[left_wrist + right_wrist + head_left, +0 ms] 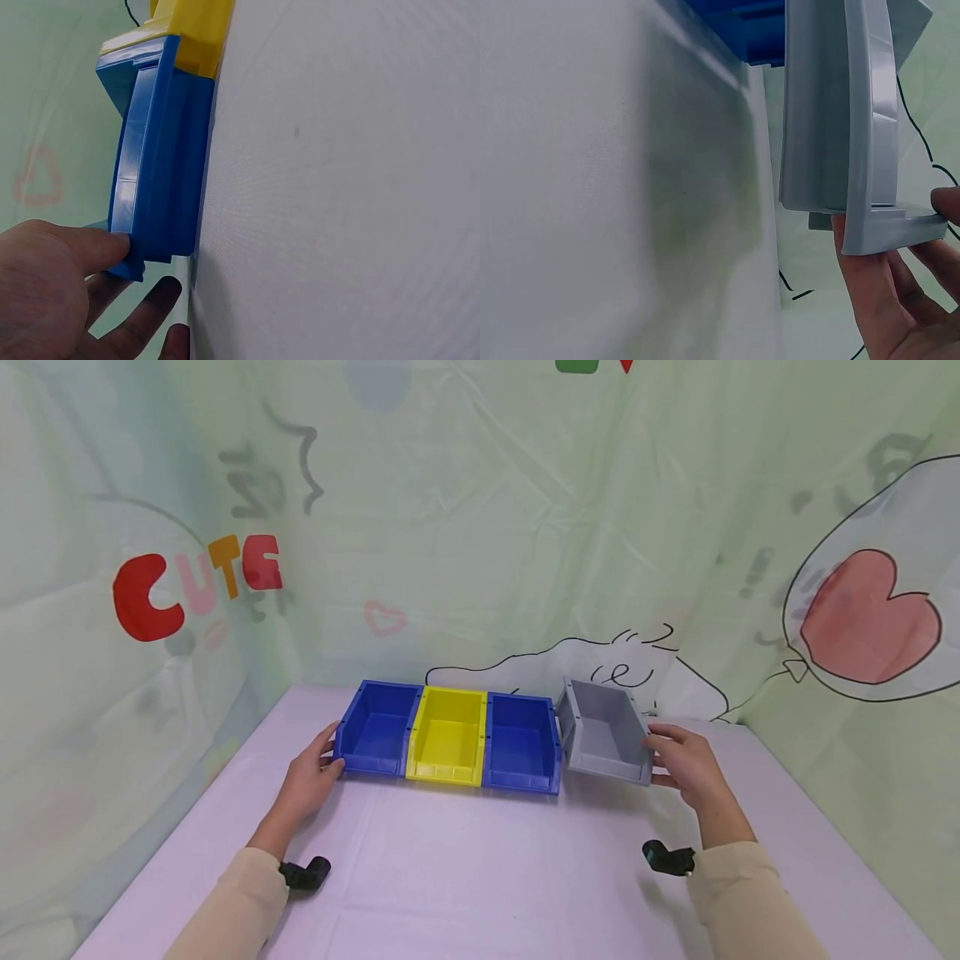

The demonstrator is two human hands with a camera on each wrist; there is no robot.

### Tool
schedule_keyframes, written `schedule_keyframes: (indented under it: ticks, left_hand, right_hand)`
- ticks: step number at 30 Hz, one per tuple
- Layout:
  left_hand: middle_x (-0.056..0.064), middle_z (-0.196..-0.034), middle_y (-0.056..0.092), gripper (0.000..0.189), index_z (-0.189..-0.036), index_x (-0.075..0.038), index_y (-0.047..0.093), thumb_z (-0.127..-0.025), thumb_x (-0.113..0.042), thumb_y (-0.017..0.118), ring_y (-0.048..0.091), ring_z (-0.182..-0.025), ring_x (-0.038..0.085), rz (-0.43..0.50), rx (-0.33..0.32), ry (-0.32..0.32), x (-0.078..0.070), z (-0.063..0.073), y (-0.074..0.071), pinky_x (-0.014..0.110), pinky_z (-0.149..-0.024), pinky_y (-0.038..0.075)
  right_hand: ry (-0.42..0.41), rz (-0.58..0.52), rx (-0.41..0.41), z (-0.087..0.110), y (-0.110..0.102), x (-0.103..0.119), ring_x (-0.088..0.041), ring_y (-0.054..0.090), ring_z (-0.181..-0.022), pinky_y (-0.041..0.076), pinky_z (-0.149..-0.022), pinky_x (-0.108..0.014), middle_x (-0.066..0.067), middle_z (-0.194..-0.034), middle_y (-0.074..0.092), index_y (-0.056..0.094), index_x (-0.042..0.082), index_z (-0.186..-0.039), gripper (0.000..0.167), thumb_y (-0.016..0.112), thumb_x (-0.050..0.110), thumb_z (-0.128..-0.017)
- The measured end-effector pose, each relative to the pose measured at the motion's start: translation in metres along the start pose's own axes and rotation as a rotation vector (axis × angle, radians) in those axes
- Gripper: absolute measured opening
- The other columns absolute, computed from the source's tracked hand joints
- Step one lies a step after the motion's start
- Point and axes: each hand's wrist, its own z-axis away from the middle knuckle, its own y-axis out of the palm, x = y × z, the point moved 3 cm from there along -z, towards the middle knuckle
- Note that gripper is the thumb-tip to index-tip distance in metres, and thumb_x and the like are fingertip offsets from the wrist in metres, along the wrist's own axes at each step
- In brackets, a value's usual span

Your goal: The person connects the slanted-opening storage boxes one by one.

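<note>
Three open-front storage bins stand side by side: a left blue bin [380, 732], a yellow bin [447, 732] and a second blue bin [522, 743]. My left hand [309, 781] pinches the outer front corner of the left blue bin; in the left wrist view the thumb lies on that bin's rim [129, 172], the lower fingers spread below. With my right hand [692, 770] I hold a grey storage bin [603, 732] by its right wall, tilted and raised off the table. In the right wrist view, fingers are under the grey bin [817, 112] and the thumb is at its rim.
All the bins are toward the back of a table with a pale cloth [465, 877]. Behind and beside it hangs a printed curtain [480, 543]. A small black device [307, 874] sits at the left cuff, and another black device [667, 858] at the right cuff.
</note>
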Motion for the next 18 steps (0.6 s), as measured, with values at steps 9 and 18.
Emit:
schedule_keyframes:
  ticks: [9, 18]
  left_hand:
    - [0.032, -0.156, 0.044, 0.066, -0.166, -0.013, 0.022, -0.106, -0.007, 0.051, 0.054, -0.135, 0.049, -0.003, 0.006, -0.016, -0.0004, 0.0012, 0.0005, 0.059, -0.112, 0.047]
    - [0.032, -0.156, 0.044, 0.066, -0.166, -0.014, 0.022, -0.106, -0.007, 0.051, 0.054, -0.135, 0.049, 0.003, 0.007, -0.010, -0.0002, 0.0004, -0.0002, 0.059, -0.112, 0.048]
  right_hand:
    - [-0.005, 0.065, 0.004, -0.0035, 0.0005, 0.0046, -0.052, 0.049, -0.138, 0.056, -0.101, -0.056, -0.035, -0.159, 0.036, 0.030, 0.001, -0.161, 0.062, 0.046, 0.025, -0.107]
    - [-0.059, 0.144, -0.034, 0.0015, 0.0048, 0.0101, -0.051, 0.056, -0.129, 0.061, -0.095, -0.053, -0.037, -0.154, 0.041, 0.034, -0.002, -0.159, 0.060, 0.045, 0.024, -0.106]
